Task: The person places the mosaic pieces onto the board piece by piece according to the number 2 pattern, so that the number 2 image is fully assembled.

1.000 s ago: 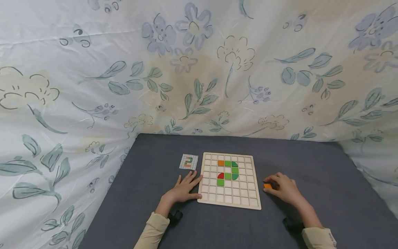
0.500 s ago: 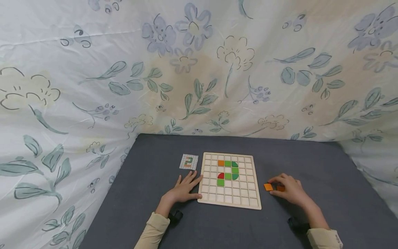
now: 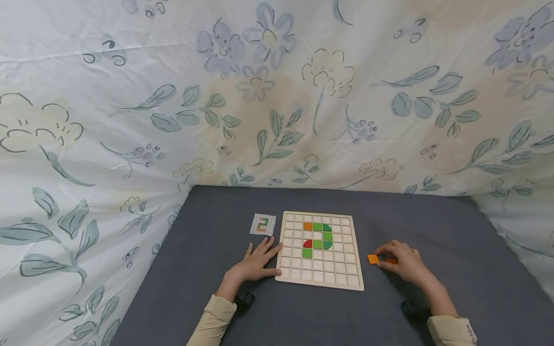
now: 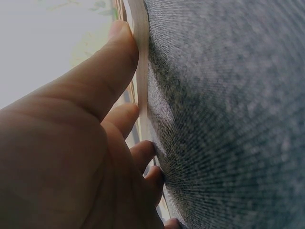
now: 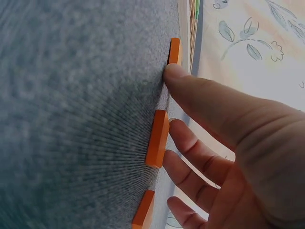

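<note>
My left hand lies with spread fingers against the left edge of a wooden grid board. In the left wrist view its thumb rests along the board's pale side. On the board, orange, green and red tiles form a curved figure, including a red quarter-round tile. My right hand hovers low over loose orange tiles right of the board. Its thumb tip sits at the end of one orange square tile. The other fingers reach beside a second orange tile. A third orange tile lies nearer the wrist.
A small printed pattern card lies left of the board's upper corner. Dark grey cloth covers the table. Behind and at the sides hangs a flowered curtain.
My right hand has shifted slightly right, away from the leftmost orange tile, which now shows fully. The left hand and the board have stayed in place.
</note>
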The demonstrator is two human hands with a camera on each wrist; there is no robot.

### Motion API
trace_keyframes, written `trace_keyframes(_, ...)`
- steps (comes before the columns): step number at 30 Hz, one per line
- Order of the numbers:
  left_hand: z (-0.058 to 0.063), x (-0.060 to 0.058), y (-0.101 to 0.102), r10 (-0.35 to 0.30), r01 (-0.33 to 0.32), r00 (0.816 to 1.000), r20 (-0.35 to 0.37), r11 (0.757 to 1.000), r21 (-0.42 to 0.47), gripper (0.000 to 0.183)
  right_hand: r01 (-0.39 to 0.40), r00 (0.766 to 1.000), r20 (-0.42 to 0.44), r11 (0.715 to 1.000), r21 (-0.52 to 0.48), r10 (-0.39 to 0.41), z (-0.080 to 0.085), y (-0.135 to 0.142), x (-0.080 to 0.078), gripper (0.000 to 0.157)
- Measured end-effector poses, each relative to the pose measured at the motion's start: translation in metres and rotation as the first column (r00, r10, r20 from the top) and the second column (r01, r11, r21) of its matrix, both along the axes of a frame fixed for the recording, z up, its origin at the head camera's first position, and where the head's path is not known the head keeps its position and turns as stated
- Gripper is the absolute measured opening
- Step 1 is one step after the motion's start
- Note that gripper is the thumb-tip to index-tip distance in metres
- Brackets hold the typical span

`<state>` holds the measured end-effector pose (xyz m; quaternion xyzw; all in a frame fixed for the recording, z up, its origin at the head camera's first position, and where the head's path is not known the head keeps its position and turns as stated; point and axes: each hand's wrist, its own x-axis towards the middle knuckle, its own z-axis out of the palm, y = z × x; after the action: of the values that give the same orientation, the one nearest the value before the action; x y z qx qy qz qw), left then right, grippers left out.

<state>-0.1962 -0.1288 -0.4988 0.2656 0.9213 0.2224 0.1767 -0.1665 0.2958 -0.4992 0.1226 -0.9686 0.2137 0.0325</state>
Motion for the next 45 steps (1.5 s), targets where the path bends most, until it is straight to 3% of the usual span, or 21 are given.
trace_keyframes(16,0.002,0.000,0.001,-0.003,0.003,1.000,0.000,1.000,-0.006,0.076,0.048,0.999,0.016,0.999,0.007,-0.048,-0.004,-0.008,-0.010,0.023)
trace_keyframes(45,0.000,-0.001,0.001,-0.006,0.006,1.000,-0.009,1.000,-0.006,0.075,-0.050,0.998,-0.028,0.998,-0.032,0.049,-0.002,-0.045,-0.025,0.025)
